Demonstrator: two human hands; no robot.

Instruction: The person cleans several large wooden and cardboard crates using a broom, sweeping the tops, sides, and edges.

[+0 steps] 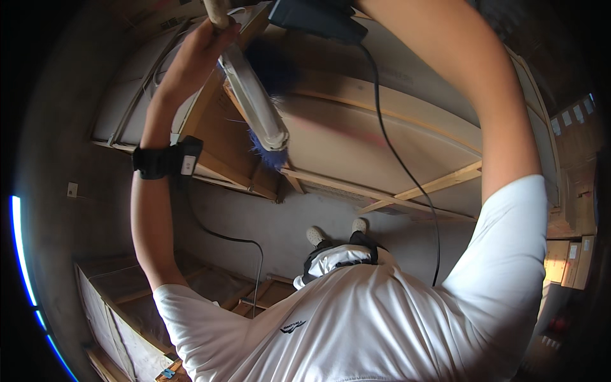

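Observation:
High in the frame my left hand [215,39] is wrapped round the pale handle [217,10] of a brush, whose long white head [251,95] slants down to the right with blue bristles [270,155] beside and beneath it. A black band with a small device [186,158] circles my left wrist. My right arm [464,76] rises out of the top edge, with a black device [318,20] and a hanging cable at that wrist; my right hand is out of view. Behind the brush is a large beige panel [356,124] framed with pale wooden strips.
My feet [337,234] stand on the grey floor [229,207] below the panel. A wrapped wooden-framed crate [127,325] is at the lower left. Cardboard boxes [566,261] are stacked at the right, and a grey wall [57,191] curves along the left.

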